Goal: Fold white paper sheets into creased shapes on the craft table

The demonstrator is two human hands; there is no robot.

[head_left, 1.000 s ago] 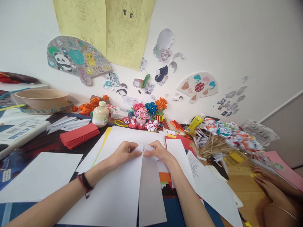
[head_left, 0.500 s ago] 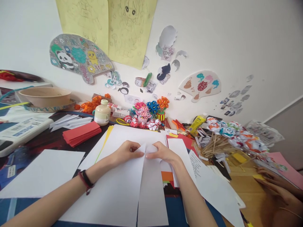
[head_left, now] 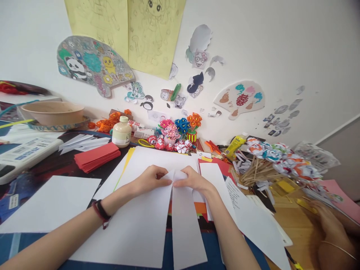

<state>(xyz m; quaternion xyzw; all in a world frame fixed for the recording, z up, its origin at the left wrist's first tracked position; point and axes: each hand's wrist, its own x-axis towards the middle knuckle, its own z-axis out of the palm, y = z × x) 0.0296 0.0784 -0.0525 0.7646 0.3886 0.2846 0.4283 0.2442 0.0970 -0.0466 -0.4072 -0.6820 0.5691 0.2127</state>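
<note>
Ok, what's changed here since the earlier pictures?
The lower end of the long narrow white paper strip swung right, away from the large white paper sheet, widening the gap between them. Nothing was let go: the left hand keeps its grip on the sheet, the right hand on the strip. The stacked red paper strips and round cream bottle stayed put.

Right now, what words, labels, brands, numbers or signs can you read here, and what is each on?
"囍", in red: white fan.
Too small or blurred to read:
cream bottle, its label;
white case;
printed sheet;
yellow bottle;
white tag at far left;
red-and-white pack;
clear plastic bag.
</note>
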